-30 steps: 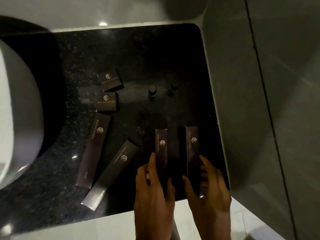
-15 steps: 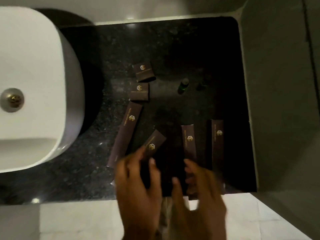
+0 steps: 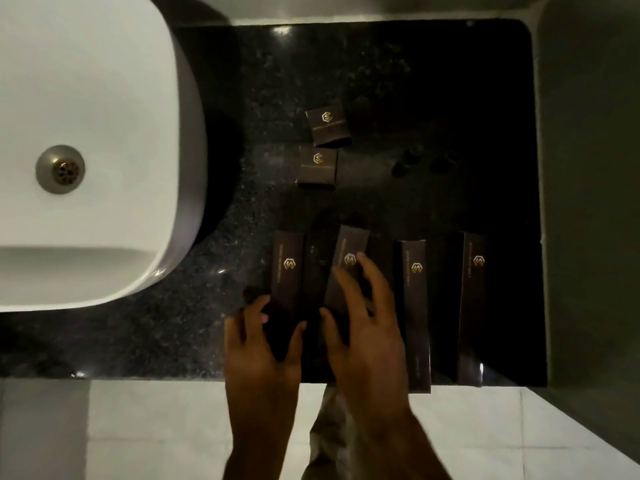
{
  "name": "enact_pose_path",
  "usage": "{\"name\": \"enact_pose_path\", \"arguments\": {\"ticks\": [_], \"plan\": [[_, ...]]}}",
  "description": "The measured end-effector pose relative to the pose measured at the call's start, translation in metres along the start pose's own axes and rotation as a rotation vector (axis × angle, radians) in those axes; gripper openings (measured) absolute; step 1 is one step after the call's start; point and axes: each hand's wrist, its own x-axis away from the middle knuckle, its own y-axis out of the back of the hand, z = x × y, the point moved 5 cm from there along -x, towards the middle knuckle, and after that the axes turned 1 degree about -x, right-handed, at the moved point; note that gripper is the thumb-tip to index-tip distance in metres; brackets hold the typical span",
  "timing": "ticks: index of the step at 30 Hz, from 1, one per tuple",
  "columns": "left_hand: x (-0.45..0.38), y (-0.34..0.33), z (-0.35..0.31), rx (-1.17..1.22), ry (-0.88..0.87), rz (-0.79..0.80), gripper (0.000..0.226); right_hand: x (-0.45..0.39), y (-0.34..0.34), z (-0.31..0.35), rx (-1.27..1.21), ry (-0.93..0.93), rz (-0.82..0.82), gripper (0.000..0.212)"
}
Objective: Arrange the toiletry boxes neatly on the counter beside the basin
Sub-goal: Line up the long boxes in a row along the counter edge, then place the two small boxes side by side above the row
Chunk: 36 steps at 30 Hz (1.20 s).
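Four long dark toiletry boxes with gold logos lie side by side near the front of the black counter. My left hand pinches the near end of the leftmost long box between thumb and fingers. My right hand holds the second long box, which tilts slightly to the right, with fingers spread over it. The third long box and fourth long box lie straight, untouched. Behind them sit two small square boxes, one in front of the other, which is slightly rotated.
The white basin with its metal drain fills the left side. Two small dark bottles stand mid-counter, right of the square boxes. A grey wall bounds the counter on the right; pale floor tiles lie below the front edge.
My hands left the two right boxes and took the two left long boxes. Those lay slanted before and now lie nearly parallel to the others. The view swung toward the basin.
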Motion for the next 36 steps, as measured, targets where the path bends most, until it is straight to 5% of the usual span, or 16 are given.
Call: {"name": "enact_pose_path", "arguments": {"ticks": [17,21,23,28,31,36], "plan": [[0.006,-0.002,-0.001,0.153,-0.001,0.051,0.051,0.013,0.026,-0.014,0.061,0.103,-0.012,0.054],[-0.038,0.027,-0.046,0.089,-0.133,-0.099,0.045,-0.049,0.057,0.023,0.05,0.23,-0.098,0.044],[-0.077,0.03,-0.072,0.057,-0.218,-0.053,0.052,-0.102,0.068,0.048,0.14,0.318,-0.073,0.048],[-0.164,0.012,-0.104,-0.166,-0.401,0.122,0.087,-0.212,0.076,0.086,0.491,0.442,0.151,0.073],[-0.184,-0.003,-0.105,-0.236,-0.436,0.193,0.086,-0.244,0.062,0.077,0.614,0.419,0.312,0.07],[-0.189,0.001,-0.092,-0.206,-0.427,0.126,0.064,-0.241,0.07,0.063,0.532,0.419,0.092,0.046]]}}
